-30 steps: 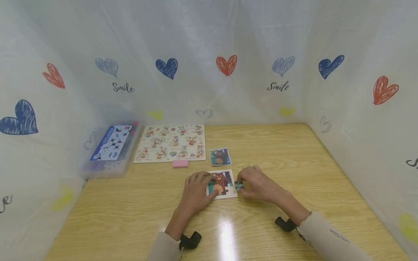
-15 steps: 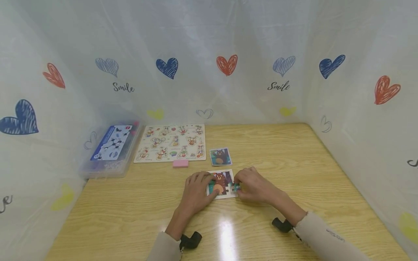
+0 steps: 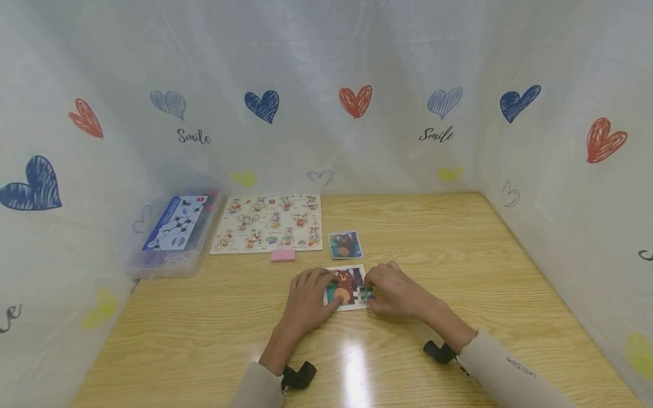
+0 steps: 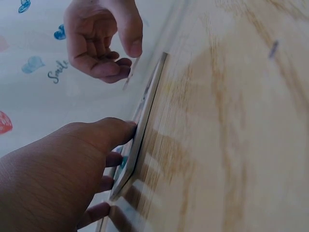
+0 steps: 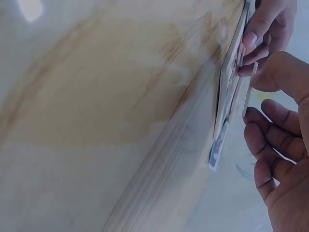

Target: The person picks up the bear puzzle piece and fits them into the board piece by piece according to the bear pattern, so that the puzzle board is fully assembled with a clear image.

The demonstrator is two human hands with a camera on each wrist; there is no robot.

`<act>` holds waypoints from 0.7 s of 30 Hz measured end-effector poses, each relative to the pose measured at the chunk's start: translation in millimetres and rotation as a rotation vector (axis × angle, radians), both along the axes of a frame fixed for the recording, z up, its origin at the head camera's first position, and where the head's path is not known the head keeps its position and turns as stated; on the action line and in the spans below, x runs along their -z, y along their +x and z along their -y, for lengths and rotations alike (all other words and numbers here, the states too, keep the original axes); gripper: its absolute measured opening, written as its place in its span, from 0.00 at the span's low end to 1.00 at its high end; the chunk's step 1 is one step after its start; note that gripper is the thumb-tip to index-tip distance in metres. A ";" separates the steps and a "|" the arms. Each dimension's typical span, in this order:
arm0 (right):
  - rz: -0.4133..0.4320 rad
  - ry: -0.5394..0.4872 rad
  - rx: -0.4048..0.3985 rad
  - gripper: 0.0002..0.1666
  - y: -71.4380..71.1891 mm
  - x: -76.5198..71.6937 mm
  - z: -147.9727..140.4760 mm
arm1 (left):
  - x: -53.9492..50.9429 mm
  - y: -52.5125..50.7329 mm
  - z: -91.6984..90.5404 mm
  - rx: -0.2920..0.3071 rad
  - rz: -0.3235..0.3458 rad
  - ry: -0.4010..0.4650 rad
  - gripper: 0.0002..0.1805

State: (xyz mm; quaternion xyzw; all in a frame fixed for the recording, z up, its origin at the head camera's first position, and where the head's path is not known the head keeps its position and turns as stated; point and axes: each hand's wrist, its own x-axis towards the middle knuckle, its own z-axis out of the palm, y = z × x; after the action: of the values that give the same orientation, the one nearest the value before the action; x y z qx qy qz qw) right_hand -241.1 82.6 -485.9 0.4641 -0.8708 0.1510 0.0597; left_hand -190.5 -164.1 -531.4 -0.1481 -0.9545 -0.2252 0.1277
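Observation:
A small bear jigsaw puzzle in a white-rimmed tray [image 3: 356, 308] lies flat on the table. My left hand [image 3: 305, 297] rests over its left side, with thumb and index finger touching the face of the puzzle [image 3: 344, 279]. My right hand [image 3: 395, 290] pinches a teal jigsaw piece [image 3: 367, 293] over the tray's right side, near a pale gap. In the right wrist view, the piece [image 5: 249, 92] appears edge-on between thumb and fingertips, raised off the tray [image 5: 227, 79]. The left wrist view also shows space between the pinched piece [image 4: 131, 73] and the tray [image 4: 147, 113].
A bear picture card [image 3: 345, 245] lies just behind the tray. Behind on the left are a pink eraser-like block [image 3: 283, 256], a board with animal figures [image 3: 266, 224] and a clear plastic case [image 3: 173, 232]. Curtains printed with hearts [image 3: 355, 102] surround the table [image 3: 433, 226].
My right hand has moved slightly left, bringing the jigsaw piece from beside the tray to over its right edge. The left hand has stayed in place.

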 end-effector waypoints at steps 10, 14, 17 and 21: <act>0.016 0.006 -0.004 0.11 -0.2 2.7 1.8 | -0.3 -0.1 -0.3 -0.002 0.007 -0.004 0.22; 0.028 0.013 -0.006 0.11 -0.1 4.2 3.3 | 1.0 -0.4 -0.1 0.001 0.008 -0.003 0.23; 0.027 0.008 -0.011 0.11 0.2 3.9 4.4 | 1.6 -0.7 -0.3 0.000 0.007 -0.001 0.22; 0.010 -0.001 -0.018 0.12 -0.3 4.5 5.9 | 0.8 -0.9 -0.7 0.001 0.003 0.008 0.22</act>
State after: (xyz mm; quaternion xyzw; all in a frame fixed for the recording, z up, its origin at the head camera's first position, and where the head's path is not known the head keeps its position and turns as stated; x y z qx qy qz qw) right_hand -241.4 76.7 -490.4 0.4713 -0.8667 0.1542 0.0542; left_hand -191.5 -163.4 -532.2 -0.1475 -0.9537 -0.2293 0.1266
